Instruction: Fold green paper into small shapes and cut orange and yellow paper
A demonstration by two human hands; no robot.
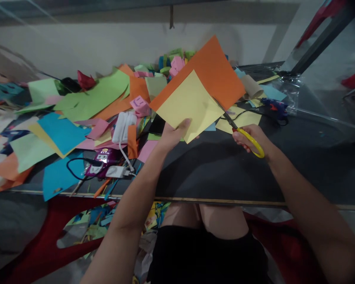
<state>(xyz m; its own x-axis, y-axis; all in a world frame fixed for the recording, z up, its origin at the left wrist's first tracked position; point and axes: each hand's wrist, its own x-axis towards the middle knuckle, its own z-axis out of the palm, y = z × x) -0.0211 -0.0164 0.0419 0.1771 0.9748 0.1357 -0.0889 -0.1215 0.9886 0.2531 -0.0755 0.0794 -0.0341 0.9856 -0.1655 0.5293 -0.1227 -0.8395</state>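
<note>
Looks like you've barely started cutting: your glossy-handled scissors (245, 133) sit at the right corner of the yellow sheet (192, 102), with loads of smooth, flat orange sheet (214, 65) uncut behind it. Your left hand (174, 135) pinches the yellow sheet, thumb on top; your right hand (258, 136) curls around the scissors. Floppy paper scraps (63, 132) lie left of the yellow sheet.
</note>
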